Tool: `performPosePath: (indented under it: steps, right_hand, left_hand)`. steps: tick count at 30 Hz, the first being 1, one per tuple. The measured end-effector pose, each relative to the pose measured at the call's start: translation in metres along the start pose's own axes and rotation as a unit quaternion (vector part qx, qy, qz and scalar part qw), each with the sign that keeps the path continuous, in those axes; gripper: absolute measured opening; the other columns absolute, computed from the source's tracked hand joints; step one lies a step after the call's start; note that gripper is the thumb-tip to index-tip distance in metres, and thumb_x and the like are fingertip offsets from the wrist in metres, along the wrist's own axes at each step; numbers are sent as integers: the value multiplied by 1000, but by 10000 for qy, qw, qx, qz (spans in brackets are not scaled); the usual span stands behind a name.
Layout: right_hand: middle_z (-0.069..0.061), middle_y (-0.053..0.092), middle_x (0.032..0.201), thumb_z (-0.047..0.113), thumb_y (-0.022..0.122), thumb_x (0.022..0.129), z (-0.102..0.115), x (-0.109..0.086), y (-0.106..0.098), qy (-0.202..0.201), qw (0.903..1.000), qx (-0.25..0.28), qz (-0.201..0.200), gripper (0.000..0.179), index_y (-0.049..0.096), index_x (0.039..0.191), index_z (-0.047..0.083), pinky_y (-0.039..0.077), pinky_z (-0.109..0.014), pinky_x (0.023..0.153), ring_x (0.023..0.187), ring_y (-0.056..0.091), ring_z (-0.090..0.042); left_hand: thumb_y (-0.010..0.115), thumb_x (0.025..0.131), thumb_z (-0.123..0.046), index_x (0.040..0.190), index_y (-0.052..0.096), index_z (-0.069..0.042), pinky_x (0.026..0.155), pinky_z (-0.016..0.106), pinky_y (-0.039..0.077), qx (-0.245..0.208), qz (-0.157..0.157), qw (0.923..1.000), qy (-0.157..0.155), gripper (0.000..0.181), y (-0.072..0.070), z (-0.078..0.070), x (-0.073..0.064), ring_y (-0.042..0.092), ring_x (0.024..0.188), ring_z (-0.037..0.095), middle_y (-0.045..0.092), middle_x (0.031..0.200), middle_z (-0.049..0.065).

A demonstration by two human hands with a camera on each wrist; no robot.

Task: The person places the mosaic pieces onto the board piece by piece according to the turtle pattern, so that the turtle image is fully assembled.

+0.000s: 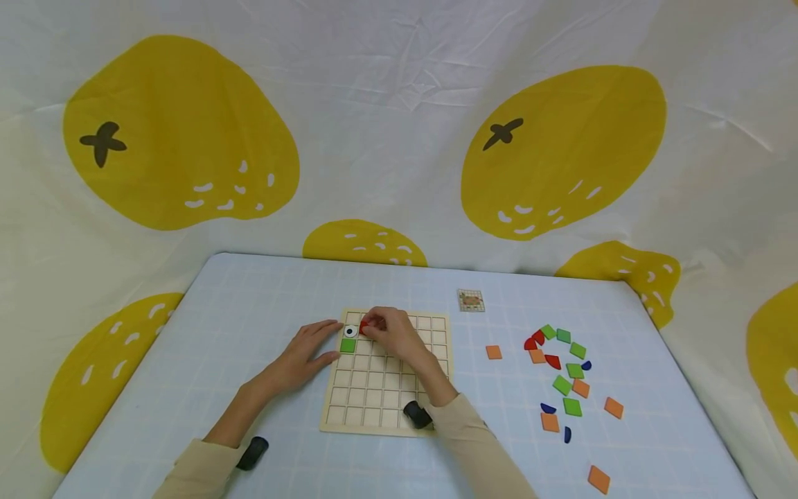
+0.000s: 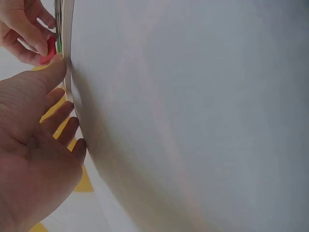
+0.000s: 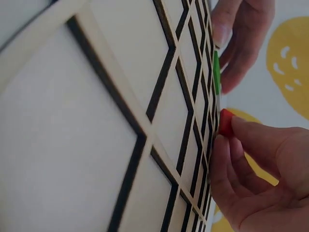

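Note:
A wooden grid board (image 1: 358, 417) lies on the table with square cells. Near its far left corner sit a white tile with a black dot (image 1: 350, 331) and, just below it, a green square tile (image 1: 348, 345). My right hand (image 1: 394, 334) pinches a red piece (image 3: 226, 123) between thumb and fingers, low over the top row beside the white tile. Most of the red piece is hidden by the fingers in the head view. My left hand (image 1: 300, 357) rests at the board's left edge, its fingers extended, thumb and fingertips at the rim (image 2: 67, 48).
Right of the board lie loose pieces: several green tiles (image 1: 575, 371), orange tiles (image 1: 550, 422), red pieces (image 1: 552, 362) and dark blue pieces (image 1: 567, 434). A small picture card (image 1: 471, 300) lies beyond the board's far right corner. A curtain with yellow fruit hangs behind the table.

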State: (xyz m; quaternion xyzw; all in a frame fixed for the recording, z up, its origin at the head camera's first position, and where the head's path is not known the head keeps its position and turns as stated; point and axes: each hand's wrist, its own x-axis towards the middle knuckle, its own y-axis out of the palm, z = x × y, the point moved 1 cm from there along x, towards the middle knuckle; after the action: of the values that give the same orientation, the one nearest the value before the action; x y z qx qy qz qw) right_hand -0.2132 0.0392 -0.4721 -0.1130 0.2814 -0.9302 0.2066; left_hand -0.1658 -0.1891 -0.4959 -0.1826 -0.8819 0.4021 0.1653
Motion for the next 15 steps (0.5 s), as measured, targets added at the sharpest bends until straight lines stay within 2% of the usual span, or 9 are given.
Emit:
performPosePath:
  steps: [15]
  right_hand:
    - [-8,71,91,1,70,96,2,0,3,82,9998,-171,-41,5,74,99,-1,54,-26,73,80,65,-16]
  left_hand:
    - [68,100,-14,151,46,1,114,63,33,27,38,10000,-75,58,-1,-2,0,38,142,43,45,155,22]
